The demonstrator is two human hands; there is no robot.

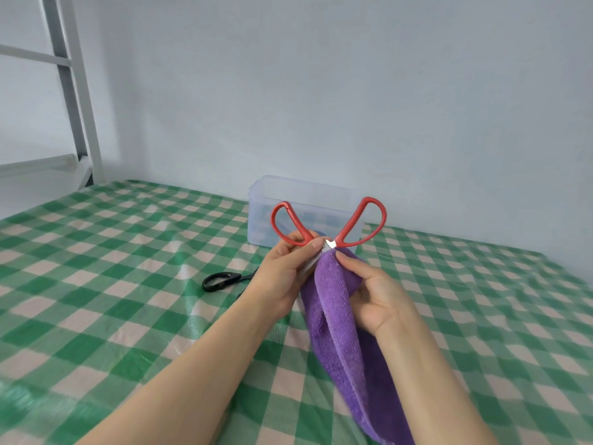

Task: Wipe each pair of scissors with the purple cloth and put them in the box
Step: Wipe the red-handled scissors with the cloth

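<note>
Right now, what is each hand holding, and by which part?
The left hand grips the red scissors near the pivot, below the handles. The right hand pinches the purple cloth over a blade.

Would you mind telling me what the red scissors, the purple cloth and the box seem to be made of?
The red scissors have smooth, glossy handles, likely plastic; the bare blade near the pivot is silvery, probably steel. The purple cloth shows a fuzzy, matte pile and drapes limply, seemingly microfibre. The box has translucent, slightly frosted walls, most likely plastic.
</note>
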